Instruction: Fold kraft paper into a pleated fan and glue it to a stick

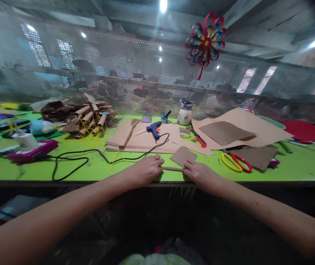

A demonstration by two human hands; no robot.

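Mesh screen (135, 66): grey and perforated, standing beyond the far edge of the green surface (36, 171).
Green surface: spans the view from side to side, with its front edge nearest the person.
Large brown sheet (237, 119): right of the middle, toward the far edge, with 1 darker piece lying on it.
Brown paper stack (172, 129): flat at the middle of the surface, a gathered roll across its left part.
Heap of brown rolls (91, 116): left of the stack toward the far edge, yellow strings trailing from it.
Left hand (149, 169): close to the front edge, fingers closed on 1 end of a thin brown strip (172, 169).
Right hand (201, 173): also by the front edge – fingers closed on the strip's other end.
Purple power block (34, 150): toward the left end of the surface, a white plug on top.
Scissors (237, 162): right of the right hand, 1 handle yellow, 1 red.
Lidded jar (185, 113): near the far edge, just left of the large sheet.
Glue gun (154, 129): blue, resting on the stack.
Brown square (183, 156): flat between stack and front edge, partly behind the right hand.
Thin brown strip: between the 2 hands – roughly parallel to the front edge.
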